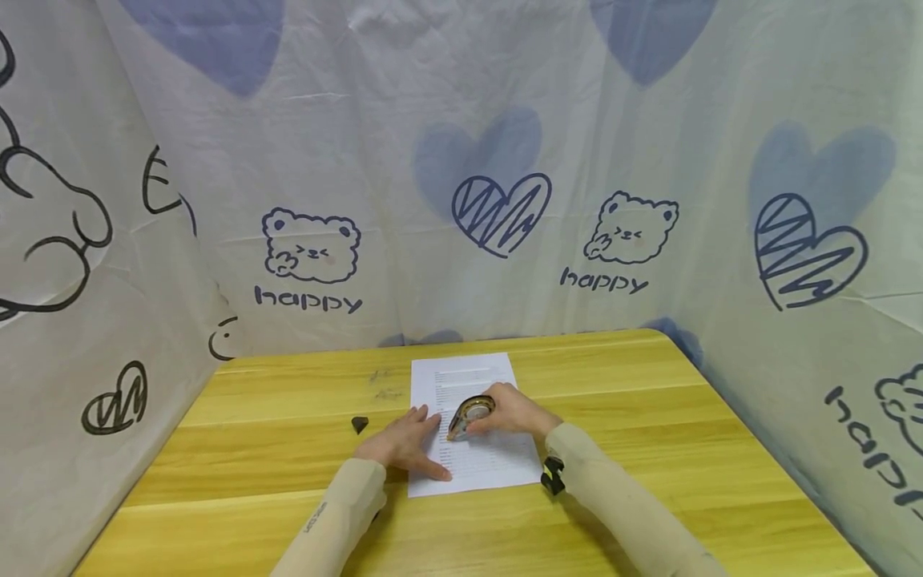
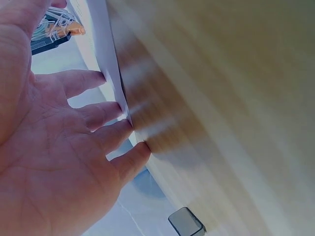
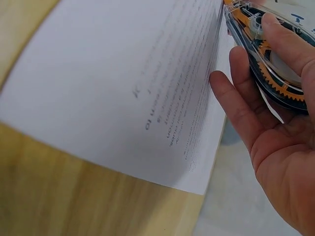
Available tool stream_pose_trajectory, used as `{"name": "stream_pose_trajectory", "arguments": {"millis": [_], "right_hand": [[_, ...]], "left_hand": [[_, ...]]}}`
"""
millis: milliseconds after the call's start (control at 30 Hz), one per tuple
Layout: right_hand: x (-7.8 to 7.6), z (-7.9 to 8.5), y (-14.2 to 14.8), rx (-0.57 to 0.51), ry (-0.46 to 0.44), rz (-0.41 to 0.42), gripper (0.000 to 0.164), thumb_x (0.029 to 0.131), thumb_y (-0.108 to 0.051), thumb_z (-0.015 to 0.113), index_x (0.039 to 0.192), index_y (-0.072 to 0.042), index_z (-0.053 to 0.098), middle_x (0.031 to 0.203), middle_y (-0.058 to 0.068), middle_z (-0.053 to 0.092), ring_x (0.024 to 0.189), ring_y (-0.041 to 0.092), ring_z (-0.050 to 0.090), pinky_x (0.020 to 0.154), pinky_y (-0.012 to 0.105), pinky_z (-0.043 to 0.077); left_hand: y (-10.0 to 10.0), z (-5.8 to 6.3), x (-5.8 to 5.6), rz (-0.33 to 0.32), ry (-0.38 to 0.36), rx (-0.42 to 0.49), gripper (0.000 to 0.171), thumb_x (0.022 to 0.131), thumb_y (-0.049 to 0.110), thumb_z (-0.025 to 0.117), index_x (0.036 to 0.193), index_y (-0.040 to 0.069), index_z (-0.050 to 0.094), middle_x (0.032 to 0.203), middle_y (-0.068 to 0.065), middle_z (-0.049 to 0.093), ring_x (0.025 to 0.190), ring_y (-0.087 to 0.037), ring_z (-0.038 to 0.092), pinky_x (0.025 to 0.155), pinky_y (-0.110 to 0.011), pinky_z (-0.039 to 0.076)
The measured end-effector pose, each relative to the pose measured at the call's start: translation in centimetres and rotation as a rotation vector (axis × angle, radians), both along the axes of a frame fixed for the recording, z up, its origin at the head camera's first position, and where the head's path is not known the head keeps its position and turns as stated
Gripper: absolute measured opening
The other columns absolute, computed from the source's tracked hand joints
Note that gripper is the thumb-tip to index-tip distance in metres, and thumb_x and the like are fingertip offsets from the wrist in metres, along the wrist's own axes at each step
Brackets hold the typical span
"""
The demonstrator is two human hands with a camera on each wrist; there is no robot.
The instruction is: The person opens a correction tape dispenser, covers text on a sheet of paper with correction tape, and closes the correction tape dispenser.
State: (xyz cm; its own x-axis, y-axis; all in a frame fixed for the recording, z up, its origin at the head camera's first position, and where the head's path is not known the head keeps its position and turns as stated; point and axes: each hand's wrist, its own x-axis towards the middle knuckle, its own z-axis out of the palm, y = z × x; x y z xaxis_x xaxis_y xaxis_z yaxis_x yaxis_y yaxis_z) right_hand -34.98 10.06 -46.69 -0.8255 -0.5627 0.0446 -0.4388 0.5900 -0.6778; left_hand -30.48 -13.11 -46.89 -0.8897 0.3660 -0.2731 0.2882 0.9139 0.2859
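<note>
A printed sheet of white paper [image 1: 479,473] lies on the wooden table. My right hand [image 1: 515,410] grips a correction tape dispenser [image 1: 473,413], its narrow tip down at the lines of text near the sheet's left side. In the right wrist view, orange gear teeth [image 3: 280,86] show through the dispenser's clear case, between thumb and fingers of the right hand [image 3: 280,142]. With fingers spread, my left hand [image 1: 409,443] presses on the paper's left edge. The left wrist view shows the fingertips [image 2: 140,147] touching down along that edge.
A small black cap-like piece [image 1: 360,424] lies on the table left of my left hand; the left wrist view shows it as a dark translucent piece [image 2: 186,222]. Faint dark smudges [image 1: 385,393] mark the tabletop [image 1: 613,385]. A printed cloth [image 1: 404,264] hangs behind and at both sides.
</note>
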Motion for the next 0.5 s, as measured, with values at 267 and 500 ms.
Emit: {"name": "stream_pose_trajectory", "arguments": {"millis": [267,500], "right_hand": [[-0.02,-0.12,0.48,0.0,-0.011,-0.006,0.022,0.078,-0.024,0.084,0.084,-0.007,0.073,0.071,-0.003,0.069,0.06,0.007,0.057,0.056,0.023,0.05],[-0.09,-0.19,0.63,-0.01,-0.008,0.004,0.022,0.078,-0.025,0.084,0.084,-0.007,0.073,0.071,-0.004,0.069,0.059,0.007,0.056,0.055,0.023,0.048]], "left_hand": [[0.18,0.14,0.1,-0.007,0.007,-0.007,0.108,0.069,0.064,0.078,0.153,0.013,0.034,0.163,-0.016,0.02,0.15,-0.034,0.021,0.12,-0.052,0.025],[0.16,0.25,0.25,-0.005,0.001,-0.002,0.108,0.069,0.063,0.079,0.153,0.013,0.034,0.163,-0.016,0.02,0.15,-0.035,0.021,0.12,-0.053,0.025]]}}
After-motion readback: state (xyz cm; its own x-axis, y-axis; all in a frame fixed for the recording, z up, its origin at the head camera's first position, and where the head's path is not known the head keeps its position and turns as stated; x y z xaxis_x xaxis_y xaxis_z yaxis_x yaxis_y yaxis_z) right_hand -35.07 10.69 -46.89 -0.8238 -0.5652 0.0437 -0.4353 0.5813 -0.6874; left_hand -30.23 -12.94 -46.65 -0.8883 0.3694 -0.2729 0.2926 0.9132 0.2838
